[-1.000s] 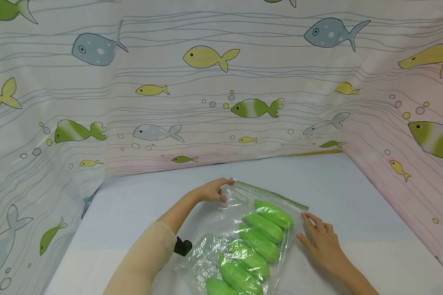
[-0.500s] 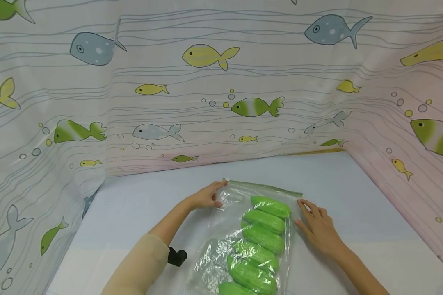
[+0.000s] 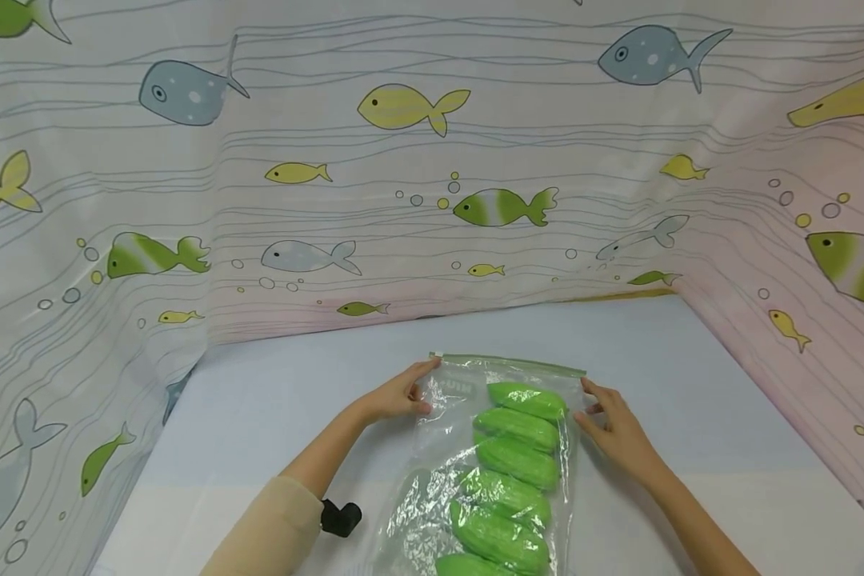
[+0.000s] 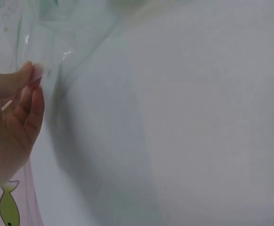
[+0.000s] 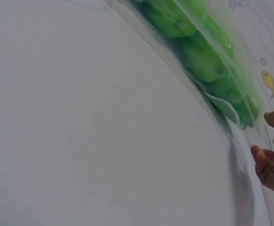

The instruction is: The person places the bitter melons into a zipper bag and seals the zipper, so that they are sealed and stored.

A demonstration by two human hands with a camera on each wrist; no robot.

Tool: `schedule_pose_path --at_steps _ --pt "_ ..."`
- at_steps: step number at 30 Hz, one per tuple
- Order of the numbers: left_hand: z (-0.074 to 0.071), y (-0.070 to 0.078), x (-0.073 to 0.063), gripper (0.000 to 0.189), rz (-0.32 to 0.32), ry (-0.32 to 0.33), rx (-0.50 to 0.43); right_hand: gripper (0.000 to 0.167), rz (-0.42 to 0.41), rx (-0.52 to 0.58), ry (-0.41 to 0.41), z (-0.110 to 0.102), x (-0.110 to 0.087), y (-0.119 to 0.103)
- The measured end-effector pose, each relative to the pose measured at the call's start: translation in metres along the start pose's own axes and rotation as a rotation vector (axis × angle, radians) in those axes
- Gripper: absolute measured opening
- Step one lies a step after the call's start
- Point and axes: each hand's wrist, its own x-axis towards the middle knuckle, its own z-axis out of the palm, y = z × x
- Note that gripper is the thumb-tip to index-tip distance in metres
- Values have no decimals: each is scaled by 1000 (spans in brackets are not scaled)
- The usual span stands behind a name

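Observation:
A clear zip bag (image 3: 432, 448) lies on the white table, its green zip strip (image 3: 518, 364) at the far end. Inside it, several bright green, elongated vegetable-like pieces (image 3: 518, 460) are stacked in a row along the right side. My left hand (image 3: 392, 398) pinches the bag's film near its far left corner; in the left wrist view thumb and finger meet on the plastic. My right hand (image 3: 612, 424) is at the far right corner, fingers curled about the bag's edge; the right wrist view shows the film between thumb and fingers, partly cut off.
A fish-patterned sheet (image 3: 403, 240) hangs behind and at both sides of the table (image 3: 295, 364). A small black object (image 3: 341, 518) sits at my left sleeve (image 3: 274, 520).
Both hands have shifted slightly left with the bag. Its zip strip, slanted down to the right before, now lies nearly level, and its right end has moved farther away.

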Motion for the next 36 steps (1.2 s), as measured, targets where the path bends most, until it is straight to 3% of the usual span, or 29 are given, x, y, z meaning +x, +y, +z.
schedule_pose_path --at_steps 5,11,14,21,25,36 --pt "1 -1 -2 83 -18 27 -6 62 105 114 -40 4 4 -4" --pt "2 1 -5 81 -24 30 -32 58 158 125 -73 12 8 -2" --pt "2 6 -8 81 -12 18 -64 57 126 98 -60 12 10 0" --pt "2 -2 -9 86 -14 -3 -93 65 -84 82 -21 11 17 13" --pt "2 -2 -9 86 -7 0 -89 68 -158 98 1 11 17 19" --pt "7 -7 -10 78 -1 76 -137 61 -110 125 22 9 19 23"
